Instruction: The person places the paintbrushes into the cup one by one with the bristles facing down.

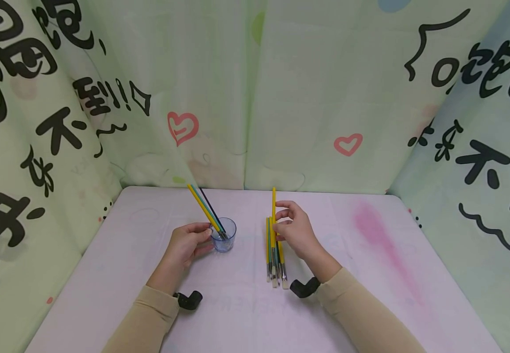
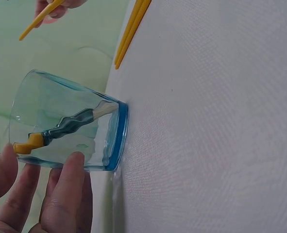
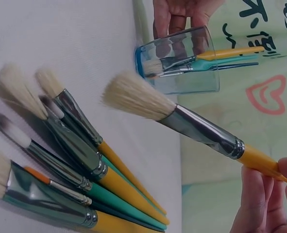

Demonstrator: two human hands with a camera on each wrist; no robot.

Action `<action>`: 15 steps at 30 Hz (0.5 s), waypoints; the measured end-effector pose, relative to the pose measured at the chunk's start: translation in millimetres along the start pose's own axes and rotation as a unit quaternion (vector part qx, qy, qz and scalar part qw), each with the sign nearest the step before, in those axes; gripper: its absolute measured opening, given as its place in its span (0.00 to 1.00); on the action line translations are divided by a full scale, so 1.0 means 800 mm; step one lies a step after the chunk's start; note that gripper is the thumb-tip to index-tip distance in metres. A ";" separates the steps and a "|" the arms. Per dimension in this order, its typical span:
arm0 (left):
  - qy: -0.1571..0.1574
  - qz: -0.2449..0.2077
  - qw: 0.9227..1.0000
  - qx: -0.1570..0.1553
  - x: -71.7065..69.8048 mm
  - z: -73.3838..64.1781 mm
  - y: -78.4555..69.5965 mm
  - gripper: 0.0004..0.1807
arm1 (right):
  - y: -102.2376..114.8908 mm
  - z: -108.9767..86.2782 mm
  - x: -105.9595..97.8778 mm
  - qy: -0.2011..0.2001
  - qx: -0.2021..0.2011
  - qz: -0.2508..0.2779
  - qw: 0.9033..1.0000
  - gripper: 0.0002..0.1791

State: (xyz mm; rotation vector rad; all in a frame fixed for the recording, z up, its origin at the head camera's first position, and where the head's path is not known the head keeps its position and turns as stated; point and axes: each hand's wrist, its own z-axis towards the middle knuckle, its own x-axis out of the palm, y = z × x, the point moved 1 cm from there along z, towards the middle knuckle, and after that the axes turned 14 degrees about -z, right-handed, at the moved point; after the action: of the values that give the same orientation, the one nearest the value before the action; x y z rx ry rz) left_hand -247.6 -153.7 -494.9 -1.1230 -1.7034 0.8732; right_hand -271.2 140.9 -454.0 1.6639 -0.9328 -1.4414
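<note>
Cup (image 1: 224, 246) stands upright on desk (image 1: 237, 314), just L of center in head view; clear bluish plastic or glass, can't tell which. L hand (image 1: 187, 242) grips it from the left side of the frame, thumb up near the rim, fingers along the wall. Three brushes (image 1: 204, 203) lean in it, bristles down, handles to upper left: yellow, teal & a dark one.

R hand (image 1: 296, 228), R of center, pinches a yellow brush (image 1: 274, 203) by the handle btwn thumb & fingers, handle end toward top of frame. R wrist view: its pale bristles & silver ferrule point to the left, brush held up off the desk.

Pile (image 1: 269, 245) of other brushes lies on the desk just below/left of that hand, bristles toward bottom of frame; yellow, green & dark handles, approx. six, though overlap makes the count unsure.

Pale green curtain (image 1: 299, 63) behind w/ black lettering & red hearts. Pink smear (image 1: 380, 235) on desk, right side. Tan sleeves (image 1: 361, 314) at frame bottom.
</note>
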 end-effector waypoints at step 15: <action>-0.001 0.000 1.000 -0.001 0.000 0.000 -0.001 0.18 | 0.015 0.002 0.006 0.005 -0.044 0.036 0.998 0.32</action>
State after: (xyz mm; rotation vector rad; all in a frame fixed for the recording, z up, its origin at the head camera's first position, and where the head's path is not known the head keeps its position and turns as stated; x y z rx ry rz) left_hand -247.7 -153.9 -493.8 -1.1247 -1.7060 0.8737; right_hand -272.9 130.5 -445.8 1.5574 -0.9024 -1.4060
